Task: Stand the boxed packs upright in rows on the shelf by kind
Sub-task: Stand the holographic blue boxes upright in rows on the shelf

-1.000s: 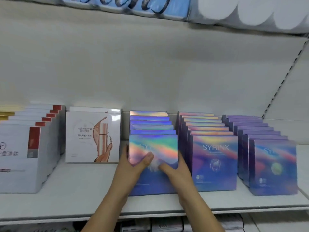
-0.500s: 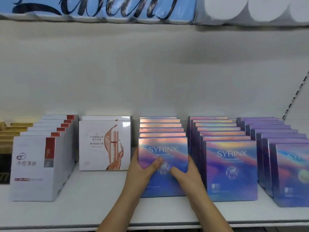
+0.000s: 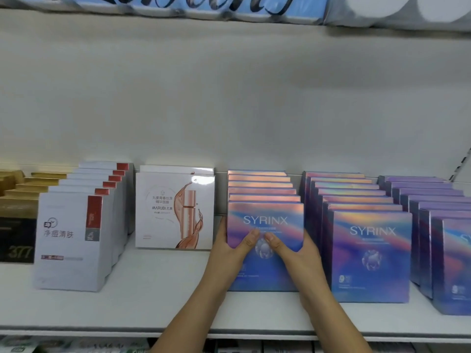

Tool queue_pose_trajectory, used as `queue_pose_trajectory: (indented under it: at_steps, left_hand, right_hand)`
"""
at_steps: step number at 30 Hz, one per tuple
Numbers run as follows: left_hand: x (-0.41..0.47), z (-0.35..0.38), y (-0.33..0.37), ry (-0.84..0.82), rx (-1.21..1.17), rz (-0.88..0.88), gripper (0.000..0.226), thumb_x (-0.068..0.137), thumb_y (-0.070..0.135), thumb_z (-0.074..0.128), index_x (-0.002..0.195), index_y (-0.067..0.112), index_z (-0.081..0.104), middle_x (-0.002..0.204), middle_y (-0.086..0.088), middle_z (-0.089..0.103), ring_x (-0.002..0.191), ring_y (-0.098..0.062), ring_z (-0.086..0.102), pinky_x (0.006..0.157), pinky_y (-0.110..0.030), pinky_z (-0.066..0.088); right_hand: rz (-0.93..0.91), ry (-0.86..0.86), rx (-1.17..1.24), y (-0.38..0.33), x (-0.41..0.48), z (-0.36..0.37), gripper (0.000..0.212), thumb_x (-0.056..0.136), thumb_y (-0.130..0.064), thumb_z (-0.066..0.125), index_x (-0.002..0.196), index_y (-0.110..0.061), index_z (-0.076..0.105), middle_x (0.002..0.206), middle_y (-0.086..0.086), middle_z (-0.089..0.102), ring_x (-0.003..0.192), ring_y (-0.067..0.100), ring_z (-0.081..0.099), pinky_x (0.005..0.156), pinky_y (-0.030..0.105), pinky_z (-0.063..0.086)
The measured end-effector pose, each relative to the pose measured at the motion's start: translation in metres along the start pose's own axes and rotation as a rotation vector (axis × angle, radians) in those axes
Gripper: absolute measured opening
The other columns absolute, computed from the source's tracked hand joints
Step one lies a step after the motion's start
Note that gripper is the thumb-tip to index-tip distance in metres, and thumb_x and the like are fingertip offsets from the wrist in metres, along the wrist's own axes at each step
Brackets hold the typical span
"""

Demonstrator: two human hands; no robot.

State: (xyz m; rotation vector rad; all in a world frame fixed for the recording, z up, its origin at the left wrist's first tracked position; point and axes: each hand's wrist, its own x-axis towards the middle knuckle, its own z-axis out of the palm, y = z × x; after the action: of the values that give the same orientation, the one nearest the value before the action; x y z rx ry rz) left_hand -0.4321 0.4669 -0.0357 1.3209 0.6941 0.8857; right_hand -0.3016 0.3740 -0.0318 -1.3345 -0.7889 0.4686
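A row of iridescent blue SYRINX boxes stands upright in the middle of the white shelf (image 3: pixel 142 309). Its front box (image 3: pixel 265 220) is held from both sides. My left hand (image 3: pixel 229 250) grips the box's left edge, thumb on the face. My right hand (image 3: pixel 293 250) grips the right edge, thumb on the face beside the other thumb. A second SYRINX row (image 3: pixel 369 253) stands to the right, and a purple-topped row (image 3: pixel 433 207) further right.
Two white MARUBI boxes (image 3: pixel 173 210) stand left of the held row. Further left is a row of white boxes with red corners (image 3: pixel 68 240), then gold and black boxes (image 3: pixel 15 225). An upper shelf holds blue and white packs (image 3: pixel 229 6). The shelf's front edge runs along the bottom.
The view has shifted left and closer, so the rows sit further right and larger. Both hands stay on the front SYRINX box, their thumbs drawn closer together on its face.
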Motion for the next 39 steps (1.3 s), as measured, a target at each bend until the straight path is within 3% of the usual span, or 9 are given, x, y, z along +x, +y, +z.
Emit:
queue_pose_trajectory:
  at_steps: [5,9,11,14,20,26,30,33,39]
  left_hand:
    - [-0.008,0.001,0.009,0.042,0.082,0.071,0.063,0.075,0.044,0.082,0.13,0.031,0.054,0.122,0.008,0.071,0.102,-0.004,0.072,0.076,-0.016,0.057]
    - [-0.037,-0.006,0.018,0.032,0.233,0.215,0.065,0.083,0.042,0.082,0.133,0.054,0.043,0.121,0.045,0.059,0.115,0.018,0.057,0.082,0.0,0.046]
    - [-0.052,-0.016,0.028,0.064,0.265,0.258,0.065,0.081,0.053,0.077,0.134,0.061,0.041,0.126,0.053,0.051,0.121,0.026,0.046,0.089,0.001,0.044]
    - [-0.063,-0.042,0.038,0.251,0.307,0.279,0.082,0.077,0.061,0.072,0.151,0.047,0.04,0.148,0.039,0.042,0.135,0.021,0.037,0.109,-0.011,0.035]
    - [-0.075,-0.097,0.054,0.458,0.313,0.214,0.072,0.084,0.062,0.065,0.15,0.045,0.042,0.151,0.028,0.045,0.131,0.018,0.04,0.115,-0.032,0.036]
    - [-0.039,-0.125,0.048,0.395,0.384,0.069,0.082,0.089,0.061,0.062,0.158,0.042,0.023,0.166,0.011,0.029,0.152,-0.018,0.031,0.118,-0.049,0.033]
    - [-0.005,-0.129,0.037,0.464,0.353,0.054,0.079,0.093,0.046,0.068,0.158,0.033,0.024,0.164,0.003,0.031,0.15,-0.025,0.033,0.115,-0.054,0.037]
    - [0.007,-0.132,0.029,0.528,0.334,0.09,0.084,0.091,0.041,0.074,0.158,0.03,0.024,0.163,0.001,0.029,0.149,-0.024,0.033,0.114,-0.051,0.039]
    - [0.021,-0.144,0.018,0.453,0.231,0.112,0.08,0.092,0.036,0.074,0.157,0.027,0.028,0.158,0.003,0.041,0.146,-0.018,0.039,0.119,-0.038,0.034]
  right_hand:
    - [-0.009,0.065,-0.258,-0.012,-0.007,0.001,0.081,0.077,-0.039,0.086,0.147,-0.029,0.046,0.137,-0.029,0.058,0.121,-0.004,0.058,0.099,0.022,0.047]
    - [-0.12,0.157,-0.508,-0.037,-0.023,0.006,0.108,0.081,-0.045,0.082,0.161,-0.034,0.01,0.159,-0.028,0.021,0.142,-0.008,0.022,0.114,0.022,0.029]
    - [-0.25,0.207,-0.472,-0.051,-0.034,0.013,0.096,0.085,-0.05,0.074,0.16,-0.037,0.015,0.166,-0.023,0.02,0.15,-0.004,0.02,0.115,0.019,0.028]
    - [-0.402,0.14,-0.225,-0.072,-0.051,0.031,0.071,0.091,-0.052,0.067,0.153,-0.041,0.033,0.153,-0.033,0.036,0.141,-0.011,0.035,0.102,0.001,0.035]
    - [-0.167,-0.245,0.049,-0.06,-0.07,0.102,0.066,0.087,-0.039,0.074,0.143,-0.05,0.042,0.146,-0.029,0.049,0.138,-0.004,0.045,0.108,0.015,0.04]
    - [0.072,-0.177,-0.063,-0.036,-0.05,0.146,0.071,0.093,-0.031,0.072,0.152,-0.037,0.033,0.149,-0.017,0.046,0.135,0.006,0.045,0.077,0.005,0.039]
    - [0.142,-0.031,-0.147,-0.02,-0.033,0.168,0.083,0.09,-0.037,0.075,0.157,-0.032,0.025,0.154,-0.012,0.041,0.147,0.015,0.036,0.096,0.02,0.041]
    - [0.158,0.044,-0.122,-0.011,-0.025,0.184,0.082,0.081,-0.037,0.077,0.151,-0.03,0.035,0.146,-0.006,0.055,0.138,0.019,0.05,0.109,0.043,0.049]
    - [0.181,0.143,-0.087,0.002,-0.008,0.2,0.049,0.089,-0.017,0.073,0.133,-0.027,0.056,0.12,-0.007,0.072,0.111,0.016,0.07,0.094,0.044,0.06]
